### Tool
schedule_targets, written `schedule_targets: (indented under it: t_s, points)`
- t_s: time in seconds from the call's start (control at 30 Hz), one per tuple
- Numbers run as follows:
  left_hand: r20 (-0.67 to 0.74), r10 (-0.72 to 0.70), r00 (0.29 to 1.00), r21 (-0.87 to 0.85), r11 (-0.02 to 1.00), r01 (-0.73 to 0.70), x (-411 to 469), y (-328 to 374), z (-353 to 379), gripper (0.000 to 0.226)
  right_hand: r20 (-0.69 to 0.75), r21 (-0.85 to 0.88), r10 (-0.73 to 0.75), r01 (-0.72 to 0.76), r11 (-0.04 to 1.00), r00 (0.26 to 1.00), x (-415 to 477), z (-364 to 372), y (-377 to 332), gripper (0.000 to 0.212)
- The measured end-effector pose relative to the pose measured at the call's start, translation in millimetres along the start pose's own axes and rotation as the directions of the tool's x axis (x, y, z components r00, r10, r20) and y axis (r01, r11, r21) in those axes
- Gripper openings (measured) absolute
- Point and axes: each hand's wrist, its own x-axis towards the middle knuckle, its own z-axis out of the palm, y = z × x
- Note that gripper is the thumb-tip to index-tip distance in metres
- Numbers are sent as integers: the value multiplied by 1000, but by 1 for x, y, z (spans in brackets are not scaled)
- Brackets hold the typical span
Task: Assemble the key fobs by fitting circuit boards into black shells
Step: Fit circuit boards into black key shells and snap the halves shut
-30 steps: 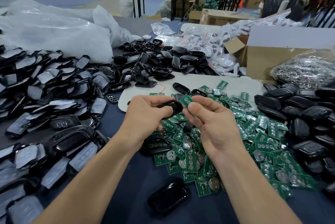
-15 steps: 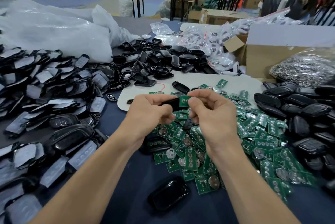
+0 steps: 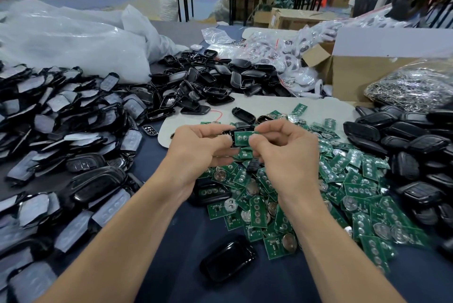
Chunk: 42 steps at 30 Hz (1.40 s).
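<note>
The small green rectangular circuit board (image 3: 242, 137) sits between both hands, held above the heap of loose boards at the middle of the dark blue tabletop (image 3: 171, 266). The right hand (image 3: 284, 153) pinches the board's right end between thumb and forefinger, its other fingers curled in. The left hand (image 3: 201, 148) grips the black plastic shell (image 3: 245, 128) with curled fingers and thumb, and the board lies against the shell's open face. Whether the board is fully seated cannot be told.

The board shows a row of round silvery contact pads on its face. The shell is glossy and mostly hidden by the fingers.

Below the hands spreads the pile of green boards (image 3: 294, 192), many carrying round silver coin cells. A single glossy black shell half (image 3: 228, 261) lies alone near the forearms. A heap of black shells (image 3: 404, 136) fills the right side, and shells with grey film (image 3: 61, 111) cover the left.

An open brown cardboard box (image 3: 355, 74) stands at the far right, clear packets of small white parts (image 3: 282, 57) heaped beside its flap. A clear bag of silvery metal pieces (image 3: 414, 87) rests against it.
</note>
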Motion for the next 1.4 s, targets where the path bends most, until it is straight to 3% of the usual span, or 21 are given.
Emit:
schedule_targets:
  t_s: [0.33,0.63,0.9,1.07,1.2,1.33,1.4]
  points:
    - [65,-7,998,-4,1000,7,-1,2,3,26,-20,-51,0,-1,999,1000,1,0,0,14]
    - [38,-4,999,12,1000,3,-3,3,6,29,-87,-90,-28,20,996,996,1,-1,1,16]
    - [-5,71,997,57,996,-71,-6,0,10,30,-64,-256,-132,112,960,989,-4,3,-3,20]
    - [-55,95,994,53,994,-92,-7,1,12,34,-99,-420,-284,219,881,954,-8,4,-4,12]
    - [-88,95,992,40,995,-91,-6,2,13,30,-123,-351,-219,164,922,968,-10,6,-3,21]
    - [-97,68,993,-34,997,-72,-4,4,13,29,-137,-285,-123,80,955,983,-7,5,0,54]
    - [-90,71,993,-38,996,-75,-5,4,11,29,-40,-200,-33,24,980,999,-3,5,1,26]
